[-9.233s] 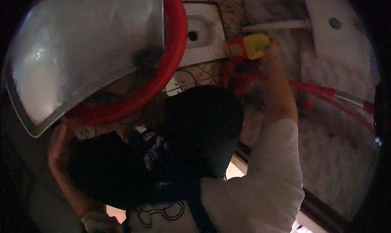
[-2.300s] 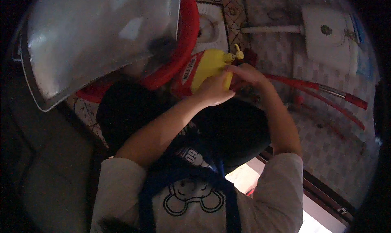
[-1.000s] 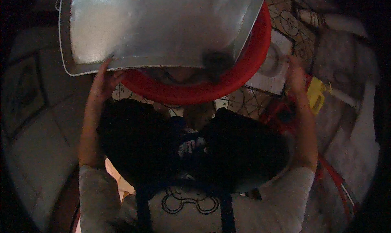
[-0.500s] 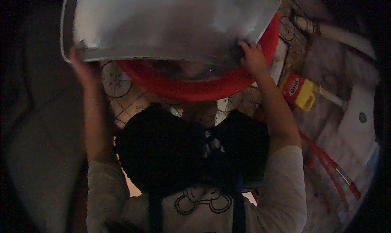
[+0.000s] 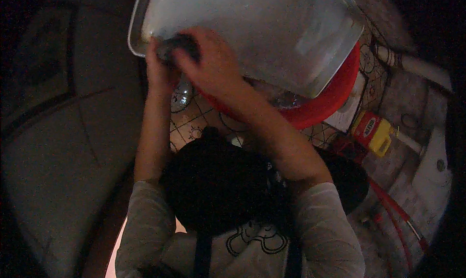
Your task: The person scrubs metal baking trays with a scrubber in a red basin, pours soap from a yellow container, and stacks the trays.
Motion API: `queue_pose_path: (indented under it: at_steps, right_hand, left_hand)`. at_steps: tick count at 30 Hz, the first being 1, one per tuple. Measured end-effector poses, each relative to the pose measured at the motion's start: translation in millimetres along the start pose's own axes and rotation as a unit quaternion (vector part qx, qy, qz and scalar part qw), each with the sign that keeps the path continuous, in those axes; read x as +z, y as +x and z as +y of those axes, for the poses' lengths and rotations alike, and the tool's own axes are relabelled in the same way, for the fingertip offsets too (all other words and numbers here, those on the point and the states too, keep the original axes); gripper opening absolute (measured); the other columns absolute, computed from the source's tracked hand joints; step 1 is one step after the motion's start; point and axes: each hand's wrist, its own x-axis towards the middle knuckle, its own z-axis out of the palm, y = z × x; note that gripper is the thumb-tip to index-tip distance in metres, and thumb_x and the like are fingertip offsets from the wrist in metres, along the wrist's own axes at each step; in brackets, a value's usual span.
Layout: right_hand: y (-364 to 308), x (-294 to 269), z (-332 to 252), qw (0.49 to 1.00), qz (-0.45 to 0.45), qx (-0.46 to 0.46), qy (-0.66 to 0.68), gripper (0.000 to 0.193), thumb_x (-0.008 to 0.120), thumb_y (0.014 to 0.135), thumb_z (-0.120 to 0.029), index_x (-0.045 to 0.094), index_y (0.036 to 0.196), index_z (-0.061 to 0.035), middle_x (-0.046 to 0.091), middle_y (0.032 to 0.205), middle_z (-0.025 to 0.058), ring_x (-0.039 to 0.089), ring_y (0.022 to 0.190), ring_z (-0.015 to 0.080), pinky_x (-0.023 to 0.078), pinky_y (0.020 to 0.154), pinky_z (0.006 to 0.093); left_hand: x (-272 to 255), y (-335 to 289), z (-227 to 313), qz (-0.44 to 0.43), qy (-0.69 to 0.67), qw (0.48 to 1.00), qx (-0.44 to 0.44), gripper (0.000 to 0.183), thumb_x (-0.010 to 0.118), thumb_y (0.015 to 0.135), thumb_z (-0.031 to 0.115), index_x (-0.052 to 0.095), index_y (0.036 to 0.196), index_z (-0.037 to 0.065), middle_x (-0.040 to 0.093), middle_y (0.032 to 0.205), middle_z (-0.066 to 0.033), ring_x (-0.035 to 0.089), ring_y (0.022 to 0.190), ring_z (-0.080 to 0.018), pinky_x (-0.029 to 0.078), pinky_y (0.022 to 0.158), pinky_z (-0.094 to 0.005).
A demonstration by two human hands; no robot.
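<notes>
A large shallow metal tray (image 5: 272, 25) with a raised rim is held tilted above a red basin (image 5: 320, 114). My left hand (image 5: 158, 71) grips the tray's near rim close to its left corner. Closed around a dark scouring pad (image 5: 183, 45), my right hand (image 5: 215, 59) presses at that same corner, right beside the left hand. Motion smears the fingers and pad a little. Below the tray, shiny water shows in part of the basin; the tray hides the rest.
A yellow and red plastic container (image 5: 376, 134) lies to the right of the basin. Nearer on that side are red long-handled tools (image 5: 395, 205). A pale pipe (image 5: 412, 67) runs along the far right. Patterned tiles (image 5: 191, 115) cover the floor; a dark panel stands left.
My right hand has swept the pad leftward along the tray's near edge, from the right end to the left corner. The tray and basin sit farther right in view.
</notes>
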Motion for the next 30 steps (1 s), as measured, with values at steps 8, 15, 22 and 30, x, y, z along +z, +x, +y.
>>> queue_pose_path:
  at_steps: [8, 15, 22, 30]
  right_hand:
    - [-86, -8, 62, 0.982, 0.078, -0.110, -0.132, 0.041, 0.072, 0.062, -0.014, 0.062, 0.102, -0.0175, 0.050, 0.117, 0.0141, 0.050, 0.105, 0.0367, 0.042, 0.091, 0.0469]
    - [-116, -40, 104, 0.959, 0.160, -0.040, -0.229, 0.042, 0.072, 0.062, -0.014, 0.062, 0.103, -0.0176, 0.054, 0.112, 0.0100, 0.050, 0.102, 0.0347, 0.041, 0.088, 0.0468]
    - [-77, 26, 49, 0.957, 0.179, -0.146, -0.178, 0.026, 0.070, 0.069, -0.020, 0.065, 0.095, -0.0203, 0.056, 0.102, 0.0069, 0.052, 0.096, 0.0325, 0.043, 0.083, 0.0470]
    - [-113, -32, 98, 0.955, 0.137, -0.028, -0.263, 0.033, 0.072, 0.071, -0.020, 0.061, 0.102, -0.0188, 0.053, 0.109, 0.0103, 0.049, 0.100, 0.0343, 0.042, 0.086, 0.0456]
  left_hand:
    - [15, -31, 1, -0.061, -0.025, 0.997, -0.042, 0.086, 0.041, 0.079, 0.076, 0.035, 0.139, 0.015, 0.042, 0.137, -0.0115, 0.043, 0.122, -0.0333, 0.040, 0.097, -0.0526]
    - [-2, -23, -13, -0.093, -0.057, 0.994, -0.030, 0.091, 0.041, 0.077, 0.078, 0.028, 0.143, 0.018, 0.034, 0.143, -0.0106, 0.036, 0.128, -0.0352, 0.035, 0.100, -0.0564]
    - [6, -30, -6, 0.000, 0.000, 1.000, 0.005, 0.070, 0.045, 0.085, 0.061, 0.041, 0.133, 0.011, 0.046, 0.130, -0.0107, 0.043, 0.119, -0.0305, 0.036, 0.099, -0.0484]
    - [-33, -9, -58, 0.023, 0.072, 0.996, 0.057, 0.060, 0.043, 0.090, 0.055, 0.046, 0.127, 0.008, 0.050, 0.122, -0.0092, 0.046, 0.114, -0.0260, 0.037, 0.097, -0.0428]
